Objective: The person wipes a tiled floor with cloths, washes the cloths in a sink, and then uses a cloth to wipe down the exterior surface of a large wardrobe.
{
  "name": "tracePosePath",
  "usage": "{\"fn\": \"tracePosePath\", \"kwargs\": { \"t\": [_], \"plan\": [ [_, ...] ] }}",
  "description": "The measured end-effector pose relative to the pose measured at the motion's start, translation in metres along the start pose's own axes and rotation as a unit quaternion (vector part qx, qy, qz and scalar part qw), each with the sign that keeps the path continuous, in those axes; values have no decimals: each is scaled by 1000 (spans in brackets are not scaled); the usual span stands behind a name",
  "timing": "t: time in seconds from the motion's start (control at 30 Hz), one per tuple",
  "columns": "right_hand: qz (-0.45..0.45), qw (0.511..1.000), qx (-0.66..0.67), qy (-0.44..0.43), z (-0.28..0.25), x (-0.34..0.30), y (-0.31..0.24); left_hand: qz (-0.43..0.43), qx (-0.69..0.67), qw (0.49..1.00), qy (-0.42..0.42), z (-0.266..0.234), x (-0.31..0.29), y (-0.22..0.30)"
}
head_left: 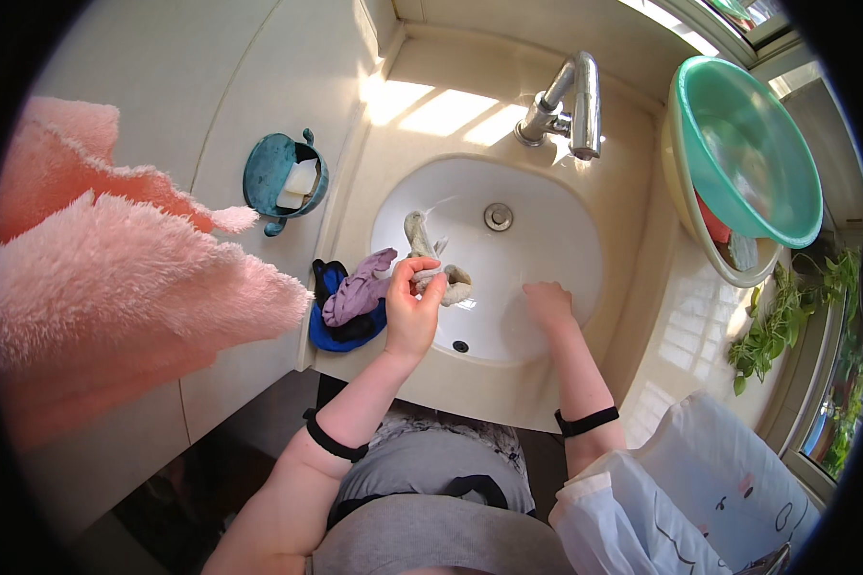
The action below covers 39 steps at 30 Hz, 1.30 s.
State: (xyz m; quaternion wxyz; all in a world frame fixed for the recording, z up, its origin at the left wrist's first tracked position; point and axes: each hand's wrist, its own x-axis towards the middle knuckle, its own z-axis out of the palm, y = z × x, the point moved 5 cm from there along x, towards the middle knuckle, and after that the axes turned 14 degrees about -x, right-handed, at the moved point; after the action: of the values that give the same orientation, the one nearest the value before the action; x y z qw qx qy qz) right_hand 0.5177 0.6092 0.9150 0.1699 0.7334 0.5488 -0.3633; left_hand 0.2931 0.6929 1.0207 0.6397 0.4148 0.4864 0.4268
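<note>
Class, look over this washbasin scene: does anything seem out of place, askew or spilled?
Yes. A purple and blue cloth bundle hangs over the sink rim's left edge, half off. The left hand holds a beige sock. Nothing looks spilled.

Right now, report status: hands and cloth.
Left hand pinching beige sock over sink. Right hand flat in the basin, empty. Purple and blue cloths on the rim.

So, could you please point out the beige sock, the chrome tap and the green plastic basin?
beige sock (455, 283), head view, bunched toe end.
chrome tap (585, 96), head view, spout.
green plastic basin (700, 134), head view, left rim.
</note>
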Motion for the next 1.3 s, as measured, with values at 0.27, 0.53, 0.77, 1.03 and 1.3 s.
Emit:
{"fn": "tracePosePath", "kwargs": {
  "t": [0.27,0.53,0.77,1.03,1.3],
  "plan": [
    [89,921,376,54,14,18,37,-6,1,1000,14,-10,2,-3],
    [-90,873,477,-55,-8,-27,-25,-108,-208,972,12,7,3,-4],
    [-180,511,835,-94,-23,-43,-106,-385,-368,846,-20,15,-16,-50],
    [-9,790,547,277,-34,-38,-97,-442,-249,859,77,17,-35,-70],
    [-17,799,571,187,-23,-42,-87,-504,-430,740,-116,29,-17,-102]
  ]
}}
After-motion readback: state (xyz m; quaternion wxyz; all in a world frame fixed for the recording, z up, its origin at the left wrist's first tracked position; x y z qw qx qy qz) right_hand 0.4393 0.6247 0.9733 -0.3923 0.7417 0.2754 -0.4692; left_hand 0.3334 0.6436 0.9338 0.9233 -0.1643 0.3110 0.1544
